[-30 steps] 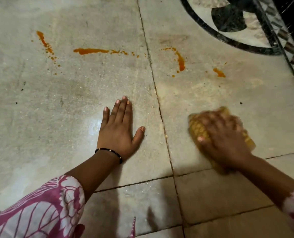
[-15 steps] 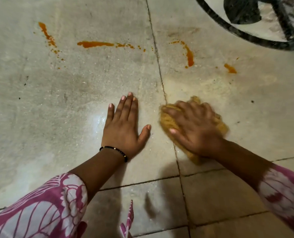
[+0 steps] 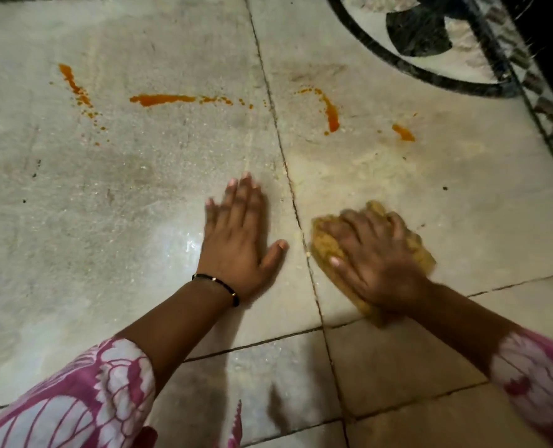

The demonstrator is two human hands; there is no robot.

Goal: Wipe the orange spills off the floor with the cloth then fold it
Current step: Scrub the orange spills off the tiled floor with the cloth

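Right hand (image 3: 378,263) presses flat on the cloth (image 3: 333,250), fingers spread and curled over its bunched top, gripping it against the floor (image 3: 462,205). Cloth is yellowish, crumpled, on the tile just right of the long grout line (image 3: 288,176), near the middle of the floor in view. Half a second ago it sat across that grout line, nearly touching the left thumb; a second ago it was farther right. So the cloth has swept left and is swinging back right: a scrubbing stroke, hand blurred with motion. Left hand (image 3: 239,240) lies open, palm down, holding nothing, bracing on the floor left of the grout line; it has not shifted.

Orange spills untouched so far: far-left streak (image 3: 74,88), long smear (image 3: 162,99), curved streak (image 3: 330,114), small blob (image 3: 403,133), all toward the far side, well apart from the cloth. The floor around the cloth shows a faint yellowish film.

Judgement: wiping is early, the main marks remain, folding not yet started. Next strokes need to reach farther out.
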